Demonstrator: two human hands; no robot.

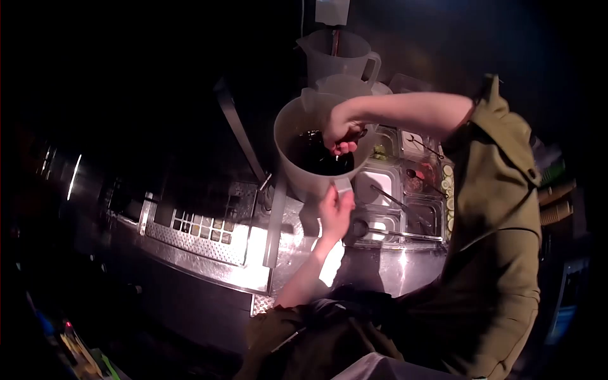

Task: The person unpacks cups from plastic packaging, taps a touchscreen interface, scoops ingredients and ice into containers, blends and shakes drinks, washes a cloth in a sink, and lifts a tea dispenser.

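A large translucent plastic pitcher (288, 166) with dark liquid (316, 155) inside stands on the metal counter. My left hand (335, 212) is closed round the pitcher's handle (342, 185) on the near side. From the right, my right hand (345, 134) reaches over the rim into the pitcher, with its fingers curled just above the liquid. Something dark shows at those fingers, but I cannot make out what it is. Behind stands a second translucent pitcher (320, 63) with a side handle and a thin reddish stick in it.
Right of the pitcher are several clear food pans with spoons, including a pan of white food (373, 189) and a pan of red pieces (419, 180). Round green-edged slices (449, 190) line the right side. A perforated metal drain tray (196, 237) lies left.
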